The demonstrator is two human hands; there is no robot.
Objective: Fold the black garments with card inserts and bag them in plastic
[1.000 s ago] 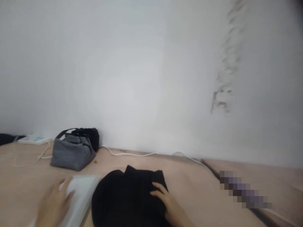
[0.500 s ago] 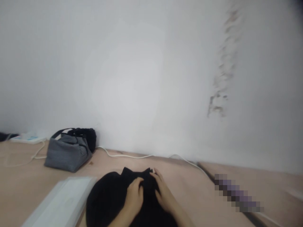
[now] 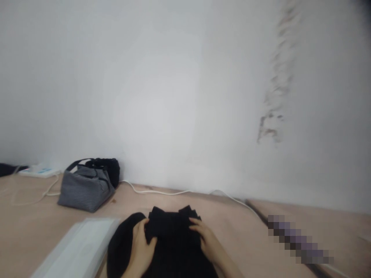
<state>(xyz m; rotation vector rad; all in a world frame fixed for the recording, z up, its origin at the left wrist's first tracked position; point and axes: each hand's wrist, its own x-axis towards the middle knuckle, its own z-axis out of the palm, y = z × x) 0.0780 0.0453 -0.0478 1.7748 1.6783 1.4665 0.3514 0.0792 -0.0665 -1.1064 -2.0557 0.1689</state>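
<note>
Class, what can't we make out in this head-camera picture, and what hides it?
Head view:
Black cloth: near end cut off by bottom edge.
White flat item: near end cut off likewise.
Object at right: masked by pixel blocks.
Dark item at far left: cut off by left edge.

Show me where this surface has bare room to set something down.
Bare patches: between the right hand and the dark seam; left of the white packet, nearer than the striped bag; a narrower band between the black cloth and the white cord. Crowded: front middle, where packet, cloth and left hand sit close.
</note>
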